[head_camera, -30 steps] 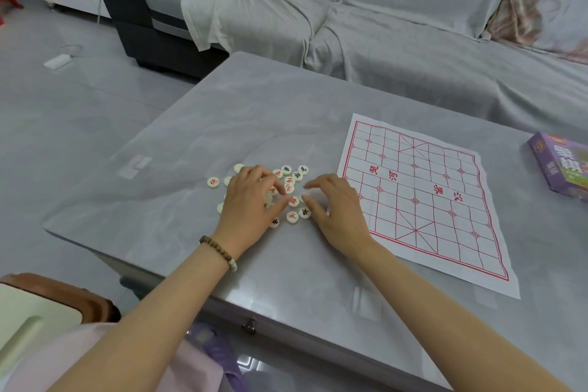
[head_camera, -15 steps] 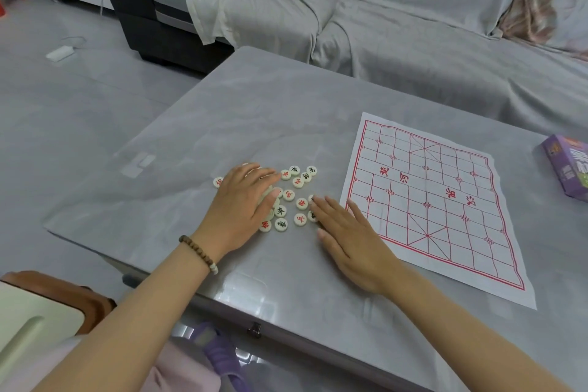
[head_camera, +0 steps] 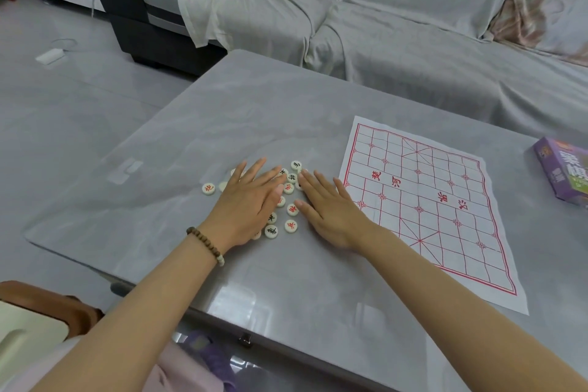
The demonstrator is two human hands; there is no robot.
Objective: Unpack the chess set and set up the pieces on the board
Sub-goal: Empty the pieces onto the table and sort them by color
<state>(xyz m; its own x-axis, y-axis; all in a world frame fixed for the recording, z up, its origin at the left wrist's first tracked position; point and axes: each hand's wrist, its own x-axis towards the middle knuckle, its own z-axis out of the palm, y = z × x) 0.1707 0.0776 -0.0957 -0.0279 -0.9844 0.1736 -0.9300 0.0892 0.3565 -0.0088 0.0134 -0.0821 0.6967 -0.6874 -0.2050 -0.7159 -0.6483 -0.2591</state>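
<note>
Chess pieces (head_camera: 291, 209) lie in a loose cluster on the grey table (head_camera: 254, 111). The left hand (head_camera: 248, 200) lies flat over them, fingers straight and spread; the right hand (head_camera: 331, 216), just beside, rests flat too, fingers straight. Further right lies the paper board (head_camera: 429, 200), then a purple box (head_camera: 563, 172).

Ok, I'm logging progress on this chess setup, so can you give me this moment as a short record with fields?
left hand: flat, fingers straight, lying over the pieces
right hand: flat, fingers straight, on the right side of the pieces
pieces: round discs with red or black characters, loose on the table, left of the board
stray piece: apart, far left
board: paper sheet with red grid, spread out, no pieces on it
box: purple, near the table's right edge
progress: unpacked, none placed yet
</note>
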